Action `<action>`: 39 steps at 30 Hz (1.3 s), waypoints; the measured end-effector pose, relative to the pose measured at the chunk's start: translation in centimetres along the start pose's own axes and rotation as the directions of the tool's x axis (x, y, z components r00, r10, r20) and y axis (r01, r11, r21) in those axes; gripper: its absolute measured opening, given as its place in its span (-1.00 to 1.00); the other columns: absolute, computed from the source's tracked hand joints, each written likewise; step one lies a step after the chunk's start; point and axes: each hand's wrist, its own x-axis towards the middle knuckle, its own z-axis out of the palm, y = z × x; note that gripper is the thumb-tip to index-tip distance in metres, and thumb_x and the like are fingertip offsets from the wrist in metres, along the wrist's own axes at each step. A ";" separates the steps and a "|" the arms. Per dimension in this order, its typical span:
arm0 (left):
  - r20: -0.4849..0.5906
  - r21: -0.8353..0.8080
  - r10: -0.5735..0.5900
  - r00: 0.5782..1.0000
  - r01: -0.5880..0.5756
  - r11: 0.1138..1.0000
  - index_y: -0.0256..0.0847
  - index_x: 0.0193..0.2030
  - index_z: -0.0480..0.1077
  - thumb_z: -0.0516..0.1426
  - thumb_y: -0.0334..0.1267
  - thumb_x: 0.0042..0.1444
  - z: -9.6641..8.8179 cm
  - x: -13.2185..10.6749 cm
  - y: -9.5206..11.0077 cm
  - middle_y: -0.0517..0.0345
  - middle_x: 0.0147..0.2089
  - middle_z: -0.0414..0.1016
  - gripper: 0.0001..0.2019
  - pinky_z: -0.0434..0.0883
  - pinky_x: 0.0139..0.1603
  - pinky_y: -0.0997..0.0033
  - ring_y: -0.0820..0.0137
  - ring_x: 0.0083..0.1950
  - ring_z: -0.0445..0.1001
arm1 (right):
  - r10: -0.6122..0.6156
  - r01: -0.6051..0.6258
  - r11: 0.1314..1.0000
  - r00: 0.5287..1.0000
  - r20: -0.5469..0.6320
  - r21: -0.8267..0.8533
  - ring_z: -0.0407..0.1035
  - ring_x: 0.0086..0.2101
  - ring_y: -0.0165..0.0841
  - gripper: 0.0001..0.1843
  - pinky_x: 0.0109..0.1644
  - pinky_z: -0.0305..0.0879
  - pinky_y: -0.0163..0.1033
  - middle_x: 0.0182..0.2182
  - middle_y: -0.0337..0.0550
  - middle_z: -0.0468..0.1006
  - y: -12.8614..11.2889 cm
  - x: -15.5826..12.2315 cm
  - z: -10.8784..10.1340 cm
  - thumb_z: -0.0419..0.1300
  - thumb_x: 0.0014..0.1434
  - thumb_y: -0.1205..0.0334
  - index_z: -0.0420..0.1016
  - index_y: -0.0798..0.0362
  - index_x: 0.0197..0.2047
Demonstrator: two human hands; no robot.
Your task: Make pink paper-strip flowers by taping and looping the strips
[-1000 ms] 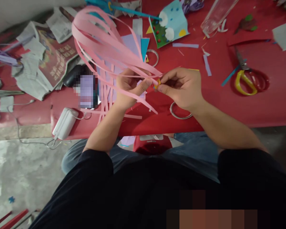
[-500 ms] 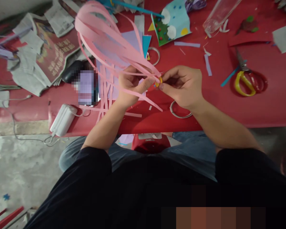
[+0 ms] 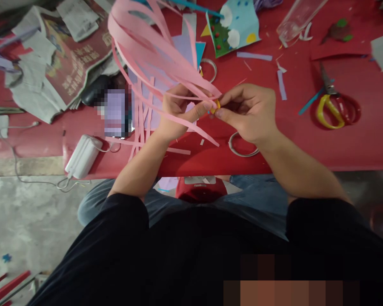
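A bundle of looped pink paper strips [image 3: 153, 55] rises up and to the left from my left hand [image 3: 181, 110], which pinches the gathered ends. Close against it, my right hand [image 3: 250, 110] is closed in a pinch on a small yellow piece [image 3: 215, 107] at the tip of the bundle. Whether the yellow piece is paper or tape I cannot tell, as the fingertips partly cover it. One loose strip end hangs below my left hand. Both hands are held above the red table [image 3: 207, 163], near its front edge.
Scissors with yellow and red handles [image 3: 330, 111] lie at right. Tape rings [image 3: 242, 144], purple sheets [image 3: 178, 46], a decorated card [image 3: 234, 27] and a clear plastic bottle [image 3: 301, 19] are about. At left are newspapers [image 3: 79, 63], a phone [image 3: 115, 112] and a white power bank [image 3: 83, 156].
The view has shifted slightly. Both hands keep their pinch at the yellow piece, and the pink loops have swayed a little.
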 end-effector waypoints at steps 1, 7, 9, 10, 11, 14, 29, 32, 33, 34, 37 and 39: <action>-0.012 0.035 -0.003 1.000 0.004 0.999 -0.08 -0.09 0.65 0.45 0.17 0.30 -0.1 0.0 0.0 0.15 -0.20 0.74 -0.64 0.75 -0.19 0.21 0.31 -0.21 0.76 | 0.012 -0.012 1.000 1.000 0.008 0.015 0.70 -0.18 -0.17 -0.56 0.02 0.80 0.06 -0.23 -0.18 0.76 0.0 0.1 -0.1 0.71 0.09 -0.14 0.68 -0.08 -0.22; -0.201 0.280 0.078 0.976 -0.019 0.960 -0.11 -0.12 0.56 0.30 0.31 0.39 -0.6 -0.4 -1.6 0.13 -0.27 0.63 -0.53 0.66 -0.18 0.24 0.36 -0.26 0.67 | 0.156 -0.176 0.979 0.971 0.183 0.101 0.63 -0.44 -0.29 -0.52 -0.32 0.70 -0.13 -0.37 -0.20 0.73 0.1 0.3 -0.3 0.59 0.23 -0.28 0.67 -0.05 -0.17; -0.229 0.344 0.165 0.959 -0.079 0.936 -0.08 -0.08 0.54 0.30 0.28 0.41 -0.6 -0.7 -2.2 0.15 -0.25 0.60 -0.56 0.62 -0.23 0.29 0.40 -0.29 0.63 | 0.174 -0.202 0.970 0.966 0.189 0.138 0.62 -0.46 -0.31 -0.50 -0.37 0.66 -0.17 -0.39 -0.20 0.73 0.1 0.3 -0.2 0.57 0.24 -0.31 0.65 -0.04 -0.18; -0.213 0.382 0.209 0.954 -0.115 0.917 -0.07 -0.05 0.54 0.33 0.27 0.39 -0.6 -0.8 -2.5 0.14 -0.22 0.59 -0.58 0.62 -0.23 0.28 0.39 -0.27 0.63 | 0.176 -0.205 0.966 0.968 0.180 0.157 0.62 -0.45 -0.31 -0.49 -0.38 0.65 -0.18 -0.39 -0.20 0.72 0.1 0.3 -0.1 0.57 0.23 -0.31 0.65 -0.04 -0.19; -0.179 0.420 0.249 0.952 -0.155 0.894 -0.05 -0.03 0.54 0.35 0.26 0.36 -0.6 -1.0 -2.7 0.13 -0.19 0.59 -0.58 0.64 -0.20 0.26 0.37 -0.24 0.65 | 0.176 -0.205 0.964 0.970 0.170 0.172 0.63 -0.44 -0.31 -0.49 -0.38 0.64 -0.19 -0.38 -0.20 0.72 0.0 0.3 -0.1 0.58 0.23 -0.31 0.65 -0.04 -0.19; -0.045 0.495 0.310 0.950 -0.249 0.832 -0.02 0.08 0.53 0.37 0.21 0.36 -0.6 -1.4 -2.9 0.11 -0.10 0.58 -0.59 0.71 -0.06 0.13 0.27 -0.11 0.70 | 0.166 -0.196 0.961 0.974 0.156 0.195 0.63 -0.41 -0.31 -0.49 -0.33 0.66 -0.18 -0.38 -0.22 0.70 -0.1 0.3 0.1 0.59 0.21 -0.31 0.64 -0.05 -0.19; 0.057 0.615 0.324 0.944 -0.289 0.734 0.00 0.06 0.50 0.16 -0.03 0.61 -0.2 -1.9 -1.5 0.19 -0.18 0.65 -0.84 0.71 0.03 0.08 0.35 -0.16 0.73 | 0.131 -0.153 0.980 0.977 0.167 0.127 0.56 -0.45 -0.31 -0.43 -0.30 0.67 -0.11 -0.42 -0.26 0.63 0.2 0.2 0.3 0.65 0.07 -0.35 0.62 -0.06 -0.28; 0.048 0.622 0.349 0.936 -0.301 0.723 0.01 0.07 0.48 0.13 -0.08 0.63 -0.1 -1.8 -1.3 0.19 -0.14 0.65 -0.86 0.70 0.02 0.09 0.33 -0.12 0.74 | 0.144 -0.173 0.976 0.969 0.199 0.135 0.58 -0.45 -0.29 -0.42 -0.28 0.70 -0.08 -0.41 -0.20 0.65 0.0 0.1 0.2 0.60 0.12 -0.39 0.64 -0.05 -0.26; 0.039 0.628 0.365 0.930 -0.307 0.715 0.02 0.07 0.47 0.12 -0.10 0.63 -0.1 -1.7 -1.2 0.19 -0.13 0.65 -0.87 0.70 0.00 0.10 0.32 -0.10 0.74 | 0.145 -0.177 0.974 0.967 0.211 0.142 0.60 -0.44 -0.28 -0.42 -0.27 0.71 -0.07 -0.40 -0.18 0.67 0.0 0.0 0.2 0.58 0.14 -0.41 0.65 -0.05 -0.24; 0.032 0.634 0.386 0.922 -0.317 0.705 0.02 0.08 0.47 0.12 -0.10 0.63 0.0 -1.7 -1.2 0.19 -0.12 0.65 -0.88 0.69 -0.02 0.12 0.32 -0.09 0.74 | 0.146 -0.182 0.972 0.964 0.223 0.151 0.61 -0.43 -0.27 -0.41 -0.26 0.72 -0.07 -0.39 -0.17 0.68 -0.1 -0.1 0.2 0.56 0.16 -0.42 0.66 -0.05 -0.22; 0.011 0.646 0.470 0.883 -0.364 0.671 0.04 0.08 0.47 0.14 -0.07 0.61 0.0 -1.5 -1.6 0.18 -0.15 0.60 -0.88 0.65 -0.14 0.18 0.31 -0.16 0.70 | 0.177 -0.222 0.961 0.951 0.252 0.164 0.63 -0.41 -0.24 -0.40 -0.25 0.73 -0.05 -0.38 -0.17 0.70 -0.3 -0.2 0.3 0.54 0.16 -0.45 0.65 -0.07 -0.20; -0.015 0.627 0.469 0.883 -0.358 0.692 0.02 0.03 0.47 0.10 -0.01 0.62 -0.1 -1.5 -2.2 0.16 -0.18 0.57 -0.81 0.64 -0.14 0.16 0.30 -0.18 0.68 | 0.204 -0.253 0.954 0.940 0.273 0.160 0.64 -0.39 -0.22 -0.39 -0.23 0.74 -0.03 -0.38 -0.17 0.69 -0.5 -0.2 0.3 0.55 0.15 -0.47 0.64 -0.08 -0.21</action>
